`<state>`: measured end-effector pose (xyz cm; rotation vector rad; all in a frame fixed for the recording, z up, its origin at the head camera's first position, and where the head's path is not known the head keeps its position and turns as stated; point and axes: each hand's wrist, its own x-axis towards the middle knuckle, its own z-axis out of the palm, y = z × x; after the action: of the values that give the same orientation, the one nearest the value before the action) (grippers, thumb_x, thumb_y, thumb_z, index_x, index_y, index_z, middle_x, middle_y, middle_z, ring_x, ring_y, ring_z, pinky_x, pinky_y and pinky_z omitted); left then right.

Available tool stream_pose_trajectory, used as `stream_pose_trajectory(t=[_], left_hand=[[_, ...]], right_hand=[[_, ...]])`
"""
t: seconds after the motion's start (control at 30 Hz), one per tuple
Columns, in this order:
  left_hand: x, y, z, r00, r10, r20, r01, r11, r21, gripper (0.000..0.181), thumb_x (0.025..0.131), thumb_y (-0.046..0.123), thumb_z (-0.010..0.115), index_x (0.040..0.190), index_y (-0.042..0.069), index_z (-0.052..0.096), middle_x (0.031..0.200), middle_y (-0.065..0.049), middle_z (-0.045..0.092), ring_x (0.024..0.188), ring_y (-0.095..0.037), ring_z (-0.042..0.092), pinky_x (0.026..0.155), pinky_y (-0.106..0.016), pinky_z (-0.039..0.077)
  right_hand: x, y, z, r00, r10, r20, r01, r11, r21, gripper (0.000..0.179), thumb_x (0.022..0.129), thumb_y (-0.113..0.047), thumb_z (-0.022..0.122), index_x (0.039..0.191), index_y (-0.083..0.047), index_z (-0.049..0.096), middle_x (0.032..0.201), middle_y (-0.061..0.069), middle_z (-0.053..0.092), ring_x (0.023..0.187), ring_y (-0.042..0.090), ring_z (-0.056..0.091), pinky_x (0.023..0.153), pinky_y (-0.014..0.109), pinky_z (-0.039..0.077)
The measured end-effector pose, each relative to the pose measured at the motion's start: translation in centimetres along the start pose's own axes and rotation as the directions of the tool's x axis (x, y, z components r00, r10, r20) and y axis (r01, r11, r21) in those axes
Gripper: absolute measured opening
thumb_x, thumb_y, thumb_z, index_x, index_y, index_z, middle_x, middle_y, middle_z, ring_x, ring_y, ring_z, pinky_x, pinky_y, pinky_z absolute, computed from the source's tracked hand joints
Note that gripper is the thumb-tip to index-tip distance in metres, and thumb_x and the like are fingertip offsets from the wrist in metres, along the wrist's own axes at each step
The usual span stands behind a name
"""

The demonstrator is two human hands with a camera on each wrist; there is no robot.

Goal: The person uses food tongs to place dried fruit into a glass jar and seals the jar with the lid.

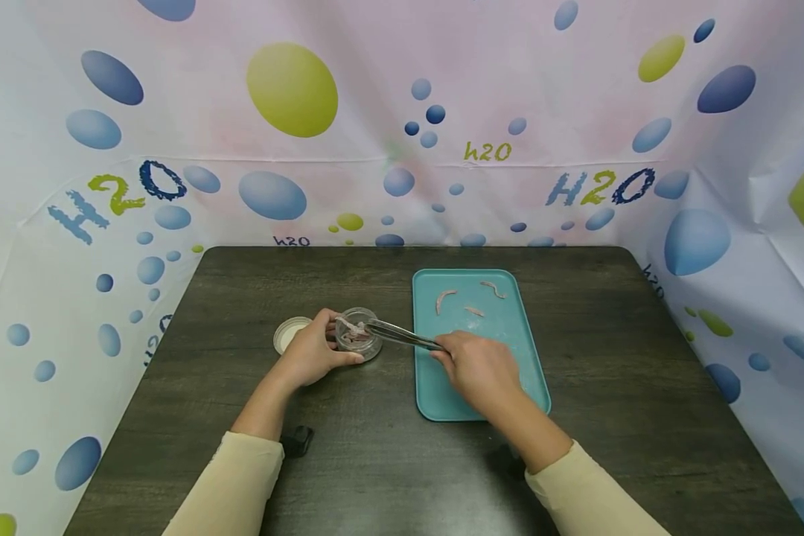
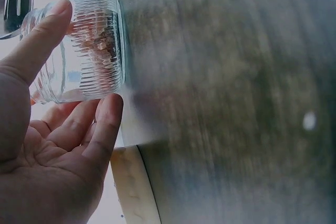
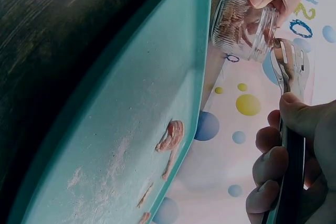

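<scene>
Dark wooden table [image 1: 596, 357], bubble-print curtain [image 1: 348, 160] behind. Left hand [image 1: 311, 351] grips a glass jar [image 2: 94, 83]; right hand [image 1: 482, 372] clamps tongs [image 1: 405, 336], long axis pointing leftward to the jar's mouth, where a pale strip [image 1: 351, 325] shows. Right of the jar, a tray [image 1: 442, 387] bears more strips [image 1: 441, 299]. Tonging strips seems the step; next likely needs a steady jar.

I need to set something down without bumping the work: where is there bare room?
The table is bare right of the tray, left of the lid and behind the jar, out to its edges. It's crowded between lid and tray: the left hand holds the jar, the right hand has tongs at its mouth.
</scene>
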<state>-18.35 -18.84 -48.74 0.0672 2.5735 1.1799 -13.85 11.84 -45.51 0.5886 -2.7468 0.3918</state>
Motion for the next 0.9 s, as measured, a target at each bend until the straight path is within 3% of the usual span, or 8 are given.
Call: stream_pose_trajectory(t=[0.33,0.53,0.8,0.9], left_hand=[[0.0,0.3,-0.1,1.000,0.005,-0.003,-0.005,1.000,0.013,0.087,0.092,0.040,0.090,0.156,0.007,0.041,0.159,-0.027,0.052,0.136,-0.045,0.065,0.112,-0.059,0.055],[0.0,0.4,0.0,1.000,-0.009,-0.001,0.009,1.000,0.022,0.089,0.091,0.041,0.091,0.156,0.007,0.041,0.159,-0.028,0.053,0.136,-0.046,0.065,0.113,-0.060,0.055],[0.0,0.3,-0.1,1.000,-0.010,0.002,0.010,1.000,0.021,0.089,0.092,0.040,0.089,0.158,0.006,0.039,0.158,-0.028,0.053,0.137,-0.046,0.065,0.112,-0.059,0.055],[0.0,0.3,-0.1,1.000,-0.014,0.003,0.014,1.000,0.022,0.089,0.092,0.040,0.089,0.158,0.006,0.039,0.158,-0.028,0.053,0.137,-0.046,0.065,0.113,-0.059,0.055]], right_hand=[[0.4,-0.3,-0.2,0.999,0.024,0.028,-0.024,1.000,0.001,0.023,0.097,-0.036,0.082,0.115,-0.020,0.083,0.094,-0.004,0.080,0.061,0.011,0.066,0.047,0.028,0.047],[0.6,-0.1,-0.4,0.995,0.086,0.057,-0.089,0.995,0.043,0.029,0.099,-0.036,0.080,0.122,-0.018,0.081,0.103,-0.001,0.081,0.061,0.013,0.064,0.047,0.028,0.043],[0.6,1.4,-1.0,0.987,0.153,0.055,-0.157,0.985,0.068,0.035,0.100,-0.035,0.080,0.128,-0.015,0.079,0.114,0.006,0.083,0.071,0.021,0.074,0.050,0.029,0.047],[0.4,2.2,-1.5,0.981,0.186,0.049,-0.190,0.979,0.071,0.040,0.099,-0.035,0.080,0.134,-0.014,0.077,0.124,0.010,0.082,0.064,0.021,0.070,0.047,0.029,0.043]])
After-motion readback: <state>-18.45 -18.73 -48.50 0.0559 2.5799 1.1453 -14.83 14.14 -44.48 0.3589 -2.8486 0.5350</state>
